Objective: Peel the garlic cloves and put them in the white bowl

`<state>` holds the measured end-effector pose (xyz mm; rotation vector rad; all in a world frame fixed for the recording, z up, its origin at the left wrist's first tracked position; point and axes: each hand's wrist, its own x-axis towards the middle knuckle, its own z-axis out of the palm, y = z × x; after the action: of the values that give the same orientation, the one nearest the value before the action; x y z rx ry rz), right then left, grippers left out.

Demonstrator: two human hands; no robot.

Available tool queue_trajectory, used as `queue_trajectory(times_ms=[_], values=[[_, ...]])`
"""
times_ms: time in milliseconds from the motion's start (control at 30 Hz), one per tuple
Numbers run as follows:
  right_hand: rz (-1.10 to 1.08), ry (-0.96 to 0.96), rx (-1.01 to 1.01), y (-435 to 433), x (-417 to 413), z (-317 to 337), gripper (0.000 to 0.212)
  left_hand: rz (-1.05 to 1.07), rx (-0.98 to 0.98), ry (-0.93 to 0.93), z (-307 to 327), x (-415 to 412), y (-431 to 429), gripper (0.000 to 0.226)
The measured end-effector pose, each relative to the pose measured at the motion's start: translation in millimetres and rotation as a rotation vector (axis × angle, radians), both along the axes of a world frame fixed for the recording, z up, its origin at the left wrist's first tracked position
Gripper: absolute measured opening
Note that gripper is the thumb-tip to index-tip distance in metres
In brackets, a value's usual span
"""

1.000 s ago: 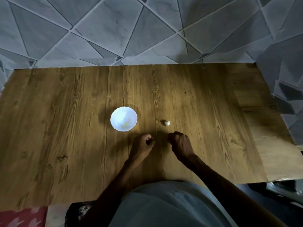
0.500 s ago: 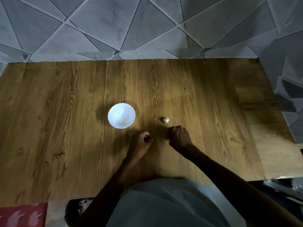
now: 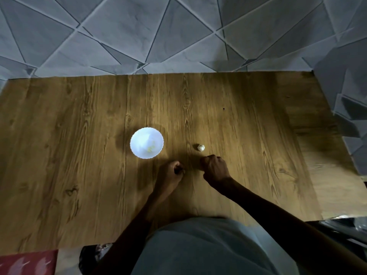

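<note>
your wooden counter (image 3: 79,135) fills the head view, its far edge against the tiled wall. the white bowl (image 3: 147,142) sits near the middle, a little toward the left edge, with pale yellow bits inside that are too small to name. your left hand (image 3: 170,173) and right hand (image 3: 214,167) sit just apart, nearer the near edge, both with fingers curled in; you cannot tell whether either pinches anything. one garlic clove (image 3: 201,147) lies on the wood just beyond your right knuckles, apart from the bowl. this looks like the pause between cloves: next, uncurl the right fingers, reach forward and pinch that clove to peel it.
</note>
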<state>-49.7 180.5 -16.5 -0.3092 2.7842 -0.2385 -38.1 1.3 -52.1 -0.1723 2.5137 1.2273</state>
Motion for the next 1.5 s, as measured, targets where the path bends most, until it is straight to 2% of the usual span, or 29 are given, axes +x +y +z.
queue_trajectory(times_ms=[133,200,300,367,467,533,600,800,900,1067,1133,1233,1367,1500], values=[[-0.060,-0.025,-0.064,4.3,-1.1,-2.0,0.023,-0.015,0.017,-0.029,3.5,-2.3,-1.0,0.004],[-0.127,-0.058,-0.230,8.6,-3.3,0.3,0.016,-0.011,0.111,-0.085,5.8,-3.7,-3.1,0.008],[-0.175,-0.119,-0.612,7.0,-0.3,13.8,0.008,0.031,0.327,-0.164,14.8,-3.2,-6.0,0.008],[-0.210,-0.118,-0.721,1.5,5.0,22.0,0.011,0.065,0.470,-0.209,24.6,1.0,-3.9,0.012],[-0.226,-0.096,-0.759,-4.7,9.3,25.8,0.016,0.095,0.558,-0.199,34.6,3.6,-3.1,0.014],[-0.242,-0.083,-0.787,-6.8,11.1,27.1,0.016,0.109,0.558,-0.203,43.7,4.6,-3.3,0.009],[-0.269,-0.060,-0.800,-8.9,12.9,28.3,0.017,0.138,0.545,-0.178,51.5,6.7,-2.0,0.014],[-0.462,-0.052,-0.926,-15.6,16.0,34.4,0.027,0.258,0.566,-0.091,59.5,11.7,2.3,0.019],[-0.392,0.076,-0.910,-17.6,19.8,35.8,0.029,0.337,0.667,-0.148,63.6,11.6,3.0,0.017],[-0.255,0.264,-0.870,-17.9,24.2,30.9,0.026,0.503,0.848,-0.367,68.5,8.2,9.1,0.015],[-0.270,0.257,-0.853,-18.2,21.8,29.8,0.027,0.500,0.835,-0.338,67.4,9.3,9.4,0.015],[-0.441,0.087,-0.891,-17.8,18.2,34.9,0.025,0.373,0.694,-0.149,67.4,13.0,6.2,0.019],[-0.787,-0.370,-1.260,-11.5,11.7,44.4,0.010,0.186,0.542,0.060,69.6,13.8,2.8,0.017],[-0.983,-0.603,-1.416,-8.3,3.3,46.0,0.014,0.204,0.567,0.063,69.1,12.3,-1.1,0.019]])
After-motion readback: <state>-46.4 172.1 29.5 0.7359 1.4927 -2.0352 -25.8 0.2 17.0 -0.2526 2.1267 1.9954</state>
